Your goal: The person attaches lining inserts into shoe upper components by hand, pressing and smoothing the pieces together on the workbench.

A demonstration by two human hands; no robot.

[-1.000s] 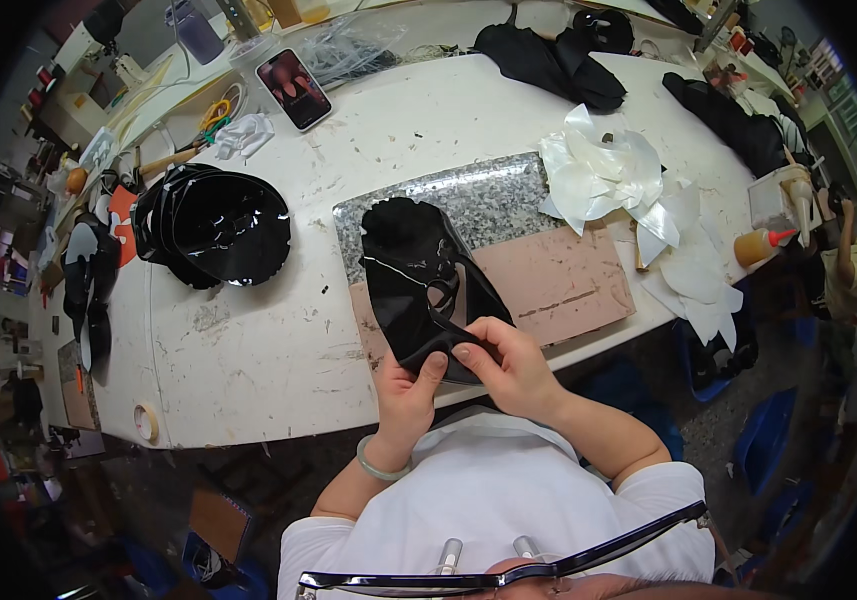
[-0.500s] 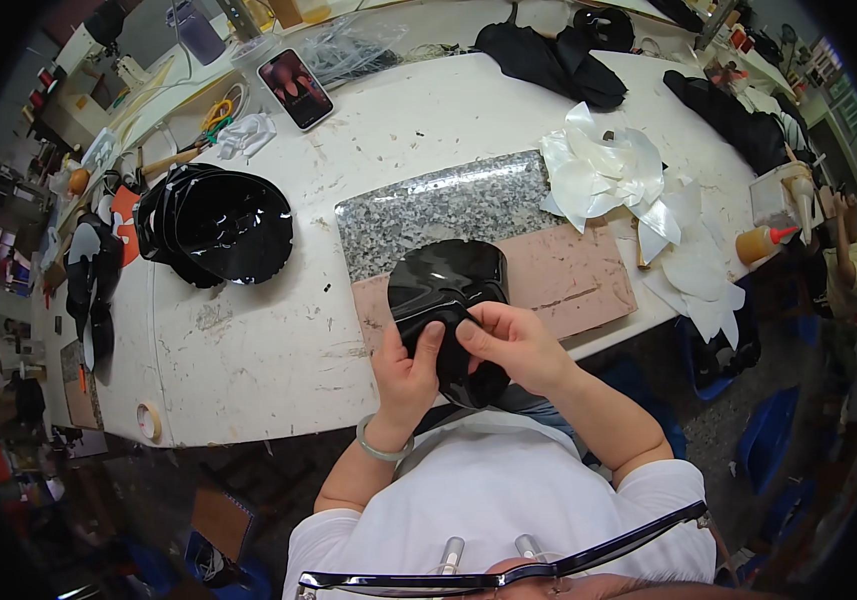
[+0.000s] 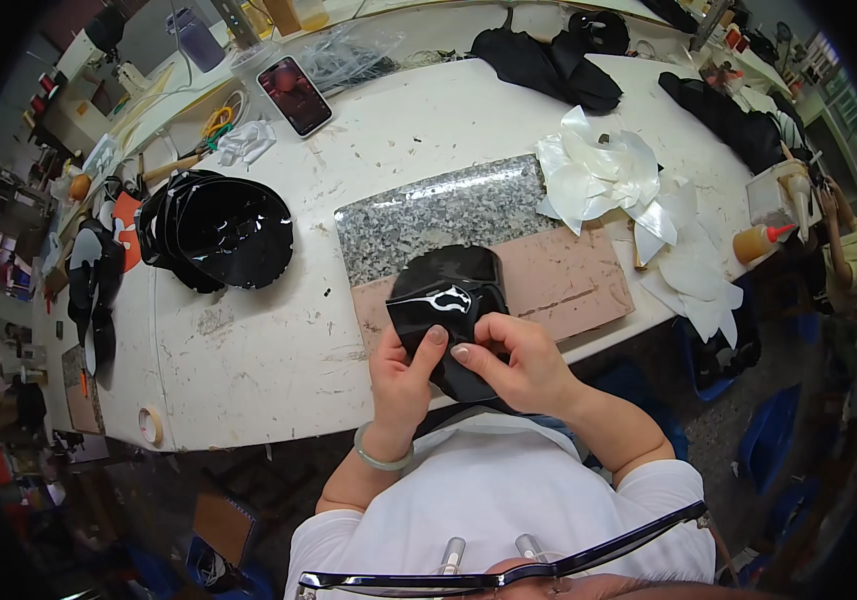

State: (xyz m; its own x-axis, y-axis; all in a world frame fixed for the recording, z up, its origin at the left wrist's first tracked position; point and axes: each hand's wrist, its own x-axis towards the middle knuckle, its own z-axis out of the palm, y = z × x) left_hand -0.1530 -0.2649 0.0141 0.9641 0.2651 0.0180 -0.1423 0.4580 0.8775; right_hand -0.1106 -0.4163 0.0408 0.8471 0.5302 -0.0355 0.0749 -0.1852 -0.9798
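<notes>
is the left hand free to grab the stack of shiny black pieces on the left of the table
Probably not right now: the left hand and right hand both grip the folded black piece. The stack sits unobstructed, well away to the left.

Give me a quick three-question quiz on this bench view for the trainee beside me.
1. True or false: both hands grip the glossy black piece over the pinkish board.
2. Multiple choice: what lies on the table to the person's left of the granite slab? A) a stack of glossy black pieces B) a red bucket C) a laptop
3. Fill in: the heap of white backing sheets lies to the ______ of the granite slab.

Key
1. True: the left hand and right hand both hold it, thumbs pressed on top.
2. A: the stack of glossy black pieces.
3. Right.
</notes>
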